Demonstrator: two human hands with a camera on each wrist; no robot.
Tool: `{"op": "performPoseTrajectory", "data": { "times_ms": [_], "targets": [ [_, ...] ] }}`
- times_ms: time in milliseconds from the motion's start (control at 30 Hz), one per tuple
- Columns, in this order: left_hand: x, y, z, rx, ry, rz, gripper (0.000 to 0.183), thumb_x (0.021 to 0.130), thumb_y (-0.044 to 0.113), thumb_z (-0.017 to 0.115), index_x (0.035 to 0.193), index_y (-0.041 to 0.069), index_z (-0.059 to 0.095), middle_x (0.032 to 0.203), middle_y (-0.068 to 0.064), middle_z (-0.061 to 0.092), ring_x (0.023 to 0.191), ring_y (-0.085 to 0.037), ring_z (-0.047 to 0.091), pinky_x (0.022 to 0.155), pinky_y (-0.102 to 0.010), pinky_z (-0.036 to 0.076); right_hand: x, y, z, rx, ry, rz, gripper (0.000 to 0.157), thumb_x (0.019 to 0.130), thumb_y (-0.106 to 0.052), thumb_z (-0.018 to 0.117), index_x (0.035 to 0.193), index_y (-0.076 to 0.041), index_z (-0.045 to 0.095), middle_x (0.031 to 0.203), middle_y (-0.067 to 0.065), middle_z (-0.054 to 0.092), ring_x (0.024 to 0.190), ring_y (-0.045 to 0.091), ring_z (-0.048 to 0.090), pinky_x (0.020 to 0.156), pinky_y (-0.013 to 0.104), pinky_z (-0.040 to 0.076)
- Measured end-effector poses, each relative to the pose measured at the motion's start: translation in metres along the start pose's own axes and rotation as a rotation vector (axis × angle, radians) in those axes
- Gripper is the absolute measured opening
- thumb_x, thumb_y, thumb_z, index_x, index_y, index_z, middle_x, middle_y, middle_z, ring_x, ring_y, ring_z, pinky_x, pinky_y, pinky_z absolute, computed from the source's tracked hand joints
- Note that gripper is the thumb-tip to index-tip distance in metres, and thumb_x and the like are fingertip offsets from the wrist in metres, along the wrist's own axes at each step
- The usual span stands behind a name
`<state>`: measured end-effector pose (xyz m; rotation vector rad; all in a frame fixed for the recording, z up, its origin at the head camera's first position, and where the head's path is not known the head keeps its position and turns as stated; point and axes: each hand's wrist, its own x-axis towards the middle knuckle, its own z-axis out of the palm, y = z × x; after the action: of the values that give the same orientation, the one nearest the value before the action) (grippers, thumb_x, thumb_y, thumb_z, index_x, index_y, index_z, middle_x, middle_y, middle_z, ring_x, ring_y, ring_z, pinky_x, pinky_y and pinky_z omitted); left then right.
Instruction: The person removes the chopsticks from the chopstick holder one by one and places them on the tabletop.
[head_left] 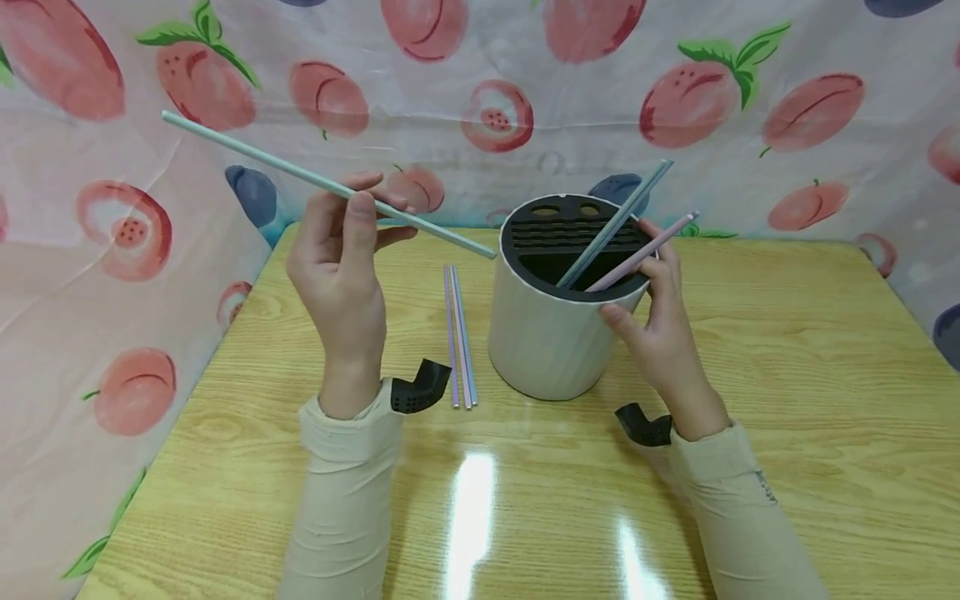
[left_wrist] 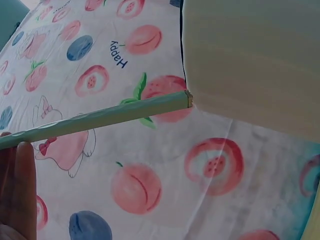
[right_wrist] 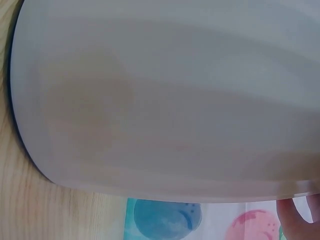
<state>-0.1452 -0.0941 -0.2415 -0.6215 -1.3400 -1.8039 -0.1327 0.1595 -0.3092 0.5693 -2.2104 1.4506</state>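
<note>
My left hand point(head_left: 341, 242) pinches a long, thin pale green stick point(head_left: 255, 157) between thumb and fingers. The stick slants down to the right, its lower end right at the rim of a round white utensil holder point(head_left: 551, 333) with a black slotted top. In the left wrist view the tip of the green stick point(left_wrist: 150, 106) overlaps the holder's edge. My right hand point(head_left: 663, 325) grips the holder's right side, thumb in front and fingers behind the rim. Blue-green sticks point(head_left: 618, 221) and pink sticks point(head_left: 645, 252) lean out of its large opening; their lower ends are hidden inside.
Several purple, pink and blue sticks point(head_left: 461, 342) lie side by side on the wooden table point(head_left: 787, 375), left of the holder. A fruit-printed cloth point(head_left: 585, 108) hangs behind the table and along its left side. Black wrist mounts point(head_left: 422, 387) sit at both sleeves.
</note>
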Motion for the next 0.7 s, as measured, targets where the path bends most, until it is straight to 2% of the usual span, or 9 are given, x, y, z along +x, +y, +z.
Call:
{"op": "performPoseTrajectory", "data": {
  "times_ms": [100,200,333,433,533,700],
  "targets": [
    [0.001,-0.002,-0.001,0.016,0.009,-0.018,0.015,0.089,0.002,0.05,0.094,-0.005,0.062,0.078,-0.022,0.058,0.071,-0.03,0.057,0.064,-0.039,0.051,0.0,0.0,0.0,0.002,-0.001,0.002,0.058,0.083,-0.046,0.057,0.108,0.003,0.043,0.145,0.008,0.014,0.133,0.02,0.008,0.101,0.056,0.009],
    [0.0,-0.006,-0.003,0.082,-0.026,-0.058,0.016,0.09,0.001,0.049,0.095,-0.003,0.062,0.078,-0.024,0.057,0.072,-0.03,0.056,0.067,-0.039,0.05,0.0,-0.001,0.0,0.003,0.0,0.003,0.057,0.083,-0.046,0.057,0.108,0.003,0.043,0.146,0.008,0.014,0.134,0.019,0.007,0.101,0.055,0.008],
    [-0.002,-0.018,-0.006,0.242,-0.098,-0.184,0.017,0.091,0.008,0.05,0.095,-0.003,0.063,0.077,-0.021,0.058,0.073,-0.027,0.057,0.071,-0.036,0.05,0.001,0.001,-0.001,0.016,0.004,-0.003,0.057,0.083,-0.046,0.057,0.107,0.004,0.043,0.146,0.007,0.014,0.134,0.02,0.007,0.102,0.053,0.007],
    [-0.006,-0.034,-0.011,0.373,-0.14,-0.31,0.022,0.09,0.019,0.053,0.098,0.003,0.065,0.078,-0.014,0.06,0.072,-0.021,0.058,0.068,-0.033,0.052,0.001,0.002,-0.001,0.026,0.0,-0.001,0.057,0.083,-0.045,0.057,0.108,0.004,0.042,0.145,0.007,0.014,0.134,0.019,0.008,0.103,0.053,0.007],
    [-0.01,-0.052,-0.019,0.482,-0.178,-0.395,0.026,0.088,0.031,0.054,0.102,0.013,0.067,0.079,-0.007,0.061,0.068,-0.016,0.057,0.063,-0.032,0.052,0.001,0.002,-0.001,0.024,-0.005,0.005,0.057,0.083,-0.045,0.057,0.108,0.004,0.042,0.146,0.006,0.013,0.134,0.019,0.007,0.102,0.054,0.008],
    [-0.015,-0.077,-0.029,0.578,-0.207,-0.464,0.029,0.086,0.041,0.054,0.104,0.022,0.067,0.078,-0.001,0.062,0.062,-0.014,0.057,0.057,-0.032,0.052,0.002,0.002,-0.001,0.026,-0.007,0.003,0.056,0.083,-0.044,0.057,0.108,0.004,0.042,0.146,0.006,0.014,0.134,0.019,0.007,0.102,0.054,0.007]
  ]
}}
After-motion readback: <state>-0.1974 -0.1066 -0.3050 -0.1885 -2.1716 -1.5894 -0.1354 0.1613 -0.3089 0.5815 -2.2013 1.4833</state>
